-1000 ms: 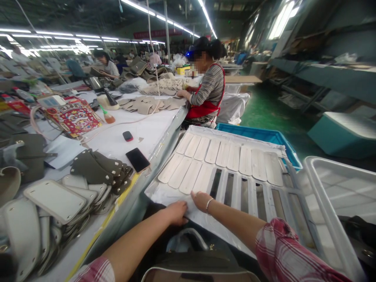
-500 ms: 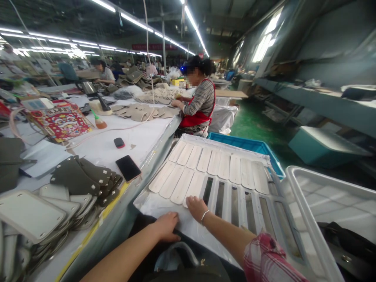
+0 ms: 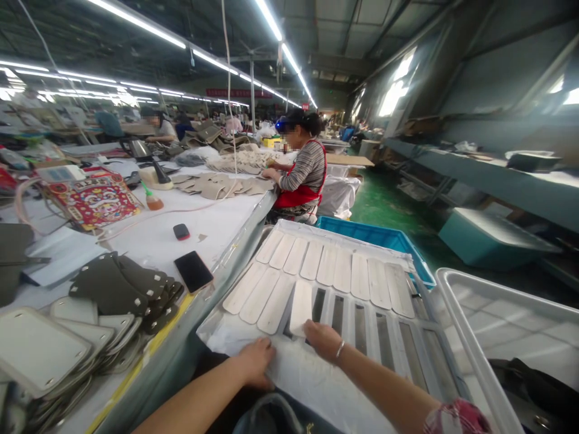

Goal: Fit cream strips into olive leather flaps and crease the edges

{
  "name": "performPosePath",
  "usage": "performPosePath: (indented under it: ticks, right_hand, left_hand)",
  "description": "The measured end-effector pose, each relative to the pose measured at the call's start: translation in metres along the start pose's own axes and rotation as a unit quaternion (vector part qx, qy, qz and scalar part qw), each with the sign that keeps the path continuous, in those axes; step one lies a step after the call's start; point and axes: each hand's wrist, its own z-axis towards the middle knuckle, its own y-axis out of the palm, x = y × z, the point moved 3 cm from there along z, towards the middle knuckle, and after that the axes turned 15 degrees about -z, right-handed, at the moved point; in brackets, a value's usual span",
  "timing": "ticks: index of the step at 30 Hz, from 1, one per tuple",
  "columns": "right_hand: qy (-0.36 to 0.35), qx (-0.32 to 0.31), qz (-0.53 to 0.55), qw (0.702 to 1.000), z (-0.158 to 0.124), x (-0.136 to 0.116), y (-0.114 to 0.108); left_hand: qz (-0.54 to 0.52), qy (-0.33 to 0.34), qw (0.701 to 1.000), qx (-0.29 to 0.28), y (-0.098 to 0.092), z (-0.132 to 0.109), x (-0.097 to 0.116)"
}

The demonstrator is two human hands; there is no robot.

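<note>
My right hand (image 3: pixel 322 339) pinches the near end of a pale, round-ended strip panel (image 3: pixel 301 304), tilted up over a slotted grey-white rack (image 3: pixel 370 325). More pale strips (image 3: pixel 275 301) lie side by side on it in two rows. Dark open slots show to the right of the held strip. White sheeting (image 3: pixel 217 328) covers the rack's near and left edge. My left hand (image 3: pixel 256 363) is at that near edge, fingers over the sheeting and thumb lower down, closed on the edge.
Left, a white-topped table (image 3: pixel 226 220) carries a phone (image 3: pixel 193 271), stacked pale panels (image 3: pixel 43 349) and dark olive pieces (image 3: pixel 115 283). A blue crate (image 3: pixel 371 232) lies behind the rack, a white basket (image 3: pixel 470 337) to the right. Beyond sits a co-worker (image 3: pixel 302 172) in a red apron.
My right hand has moved slightly right and lifted one strip out of the near row, baring a dark gap. My left hand stays by the near edge. The view has shifted slightly.
</note>
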Motion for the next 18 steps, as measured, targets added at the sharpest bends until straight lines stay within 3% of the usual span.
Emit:
performPosePath:
  ticks: [4, 6, 9, 11, 14, 18]
  right_hand:
    - [0.034, 0.002, 0.033, 0.999, 0.02, -0.002, -0.01]
    - [0.058, 0.002, 0.067, 0.996, 0.032, -0.008, -0.017]
    - [0.1, 0.006, 0.134, 0.986, 0.04, -0.018, -0.023]
    - [0.142, 0.009, 0.187, 0.972, 0.039, -0.017, -0.021]
    - [0.225, 0.002, 0.276, 0.934, 0.031, -0.007, -0.009]
    - [0.319, -0.022, 0.405, 0.857, 0.028, 0.004, 0.014]
  left_hand:
    - [-0.045, -0.025, 0.999, -0.001, 0.0, 0.001, -0.002]
    - [-0.117, -0.036, 0.992, 0.008, -0.002, 0.002, -0.004]
    - [-0.281, -0.069, 0.956, 0.044, -0.011, 0.008, -0.007]
    - [-0.336, -0.095, 0.935, 0.06, -0.02, 0.013, -0.008]
    - [-0.342, -0.125, 0.93, 0.057, -0.027, 0.025, -0.004]
    - [-0.334, -0.152, 0.929, 0.047, -0.02, 0.039, 0.0]
